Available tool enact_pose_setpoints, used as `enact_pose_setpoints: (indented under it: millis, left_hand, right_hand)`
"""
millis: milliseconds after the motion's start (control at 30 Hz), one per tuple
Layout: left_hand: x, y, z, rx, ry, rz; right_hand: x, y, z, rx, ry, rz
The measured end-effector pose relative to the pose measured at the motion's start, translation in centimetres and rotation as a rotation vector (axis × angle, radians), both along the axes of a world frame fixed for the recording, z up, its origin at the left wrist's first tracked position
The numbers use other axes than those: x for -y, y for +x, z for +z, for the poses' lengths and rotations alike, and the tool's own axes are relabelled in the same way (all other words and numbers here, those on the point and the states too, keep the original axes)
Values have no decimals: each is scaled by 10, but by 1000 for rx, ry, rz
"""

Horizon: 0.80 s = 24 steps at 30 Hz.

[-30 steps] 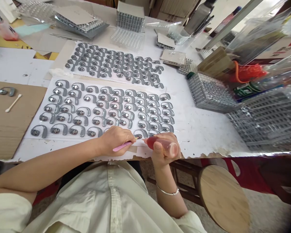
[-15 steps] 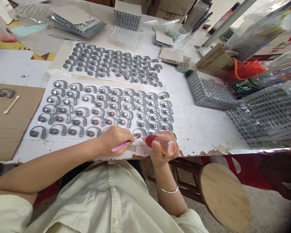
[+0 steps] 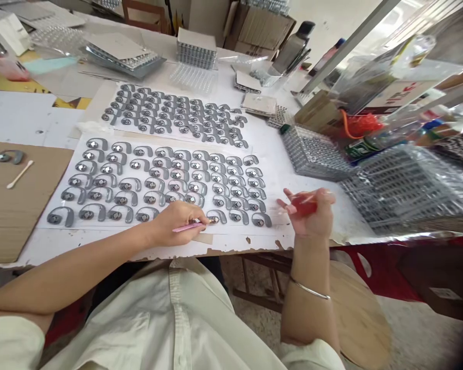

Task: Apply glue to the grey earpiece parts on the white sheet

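Observation:
My left hand (image 3: 179,222) is closed in a pinch around a thin pink-handled stick (image 3: 187,226). Its tip meets a grey ear-hook earphone piece (image 3: 215,218) in the front row. To the right, above the table's front part, my right hand (image 3: 312,223) is raised and blurred by motion. A small clear bottle of reddish liquid (image 3: 304,205) lies in its grasp, with some fingers stretched out. Grey ear-hook pieces with shiny round ends lie in rows on a white sheet (image 3: 135,177) before me. A second sheet behind it bears more of them (image 3: 165,110).
A cotton swab (image 3: 20,174) and one ear-hook piece (image 3: 8,156) lie on cardboard (image 3: 0,205) at left. Stacked clear trays (image 3: 316,154) and a grey lattice basket (image 3: 401,180) stand at right. A wooden stool (image 3: 362,313) is below the table edge.
My right hand has moved away to the right with the bottle, apart from my left hand. My left hand keeps the pink stick at the front row. The view has shifted slightly.

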<state>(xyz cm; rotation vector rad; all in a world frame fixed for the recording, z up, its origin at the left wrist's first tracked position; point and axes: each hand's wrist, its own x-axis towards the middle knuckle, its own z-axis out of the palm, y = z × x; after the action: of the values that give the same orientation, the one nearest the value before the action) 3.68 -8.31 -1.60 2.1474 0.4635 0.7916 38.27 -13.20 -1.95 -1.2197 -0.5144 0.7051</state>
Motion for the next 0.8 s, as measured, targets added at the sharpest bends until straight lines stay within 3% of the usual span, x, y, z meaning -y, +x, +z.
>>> enact_pose_setpoints:
  millis: [200, 433, 500, 633, 800]
  left_hand:
    - [-6, 0, 3, -33, -65, 63]
    - [-2, 3, 3, 10, 118, -15]
    - [0, 3, 5, -8, 155, -22]
    - [0, 2, 3, -40, 163, -35]
    - [-2, 1, -1, -15, 195, -54]
  right_hand:
    - [-3, 7, -5, 16, -81, 182]
    - [11, 3, 6, -31, 14, 81]
    - [23, -16, 12, -94, 65, 134]
    - [39, -77, 16, -262, 109, 431]
    - [30, -133, 8, -349, 67, 597]
